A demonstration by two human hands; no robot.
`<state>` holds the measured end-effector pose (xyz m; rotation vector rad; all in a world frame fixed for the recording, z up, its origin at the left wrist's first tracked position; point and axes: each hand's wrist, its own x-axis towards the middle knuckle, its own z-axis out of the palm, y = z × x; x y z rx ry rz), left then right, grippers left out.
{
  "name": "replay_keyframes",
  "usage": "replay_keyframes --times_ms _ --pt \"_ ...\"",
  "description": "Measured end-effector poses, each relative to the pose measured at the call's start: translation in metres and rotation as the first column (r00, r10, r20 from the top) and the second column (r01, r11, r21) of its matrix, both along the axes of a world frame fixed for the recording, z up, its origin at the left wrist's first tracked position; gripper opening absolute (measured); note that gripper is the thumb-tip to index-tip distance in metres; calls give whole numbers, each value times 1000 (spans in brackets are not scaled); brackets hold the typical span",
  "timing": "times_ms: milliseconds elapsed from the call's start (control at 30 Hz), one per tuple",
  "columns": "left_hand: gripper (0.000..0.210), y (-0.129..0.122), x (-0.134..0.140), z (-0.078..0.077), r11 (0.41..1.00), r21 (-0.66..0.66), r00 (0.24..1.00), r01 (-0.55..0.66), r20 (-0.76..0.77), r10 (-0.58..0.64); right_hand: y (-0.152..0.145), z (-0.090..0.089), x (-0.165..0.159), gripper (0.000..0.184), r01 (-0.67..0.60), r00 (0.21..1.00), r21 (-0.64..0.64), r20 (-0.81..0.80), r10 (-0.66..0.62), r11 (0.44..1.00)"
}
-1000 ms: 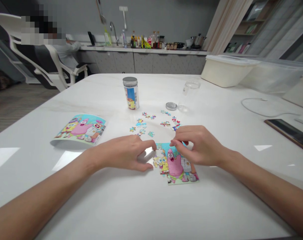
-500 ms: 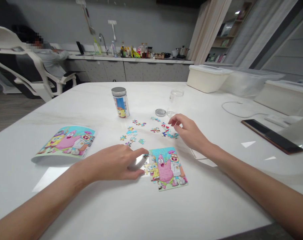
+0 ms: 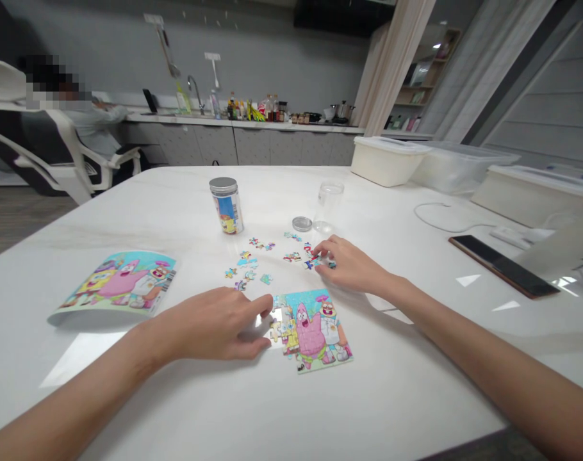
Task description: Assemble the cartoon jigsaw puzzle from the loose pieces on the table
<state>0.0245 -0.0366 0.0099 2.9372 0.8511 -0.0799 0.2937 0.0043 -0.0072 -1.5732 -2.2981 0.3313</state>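
A partly joined jigsaw puzzle [image 3: 315, 333] with cartoon figures lies flat in front of me, its left edge ragged. My left hand [image 3: 224, 323] rests at that edge, thumb and forefinger apart, nothing between them. Loose puzzle pieces [image 3: 246, 262] are scattered beyond the puzzle. Over the right-hand cluster of pieces [image 3: 308, 264], my right hand [image 3: 346, 262] reaches down with fingers apart, its fingertips at the pieces. Whether they touch one is hard to make out. A curved picture sheet [image 3: 121, 282] with the same figures lies at the left.
Behind the pieces stand a lidded jar [image 3: 227, 208] and a clear jar [image 3: 328, 205], with a metal lid [image 3: 302, 223] between them. At the right lie a phone [image 3: 503, 266], a white cable [image 3: 445, 221] and storage boxes [image 3: 390, 163]. A person sits in a chair [image 3: 70, 157] at the far left.
My right hand has lowered and moved in over the right-hand loose pieces. My left hand keeps its place beside the puzzle, forefinger slightly more bent. The camera view has shifted a little.
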Motion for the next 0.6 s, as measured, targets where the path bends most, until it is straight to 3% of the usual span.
replay_keyframes --times_ms 167,300,600 --pt "23 1 -2 -3 999 -12 998 48 35 -47 3 -2 2 15 -40 998 -1 -40 40 999" --pt "24 2 -3 -5 998 -17 994 65 94 -63 4 -5 1 19 -42 998 18 -51 43 999" --pt "24 2 -2 -3 998 -19 996 60 59 -59 0 -3 -3 30 -20 999 12 -35 20 1000"
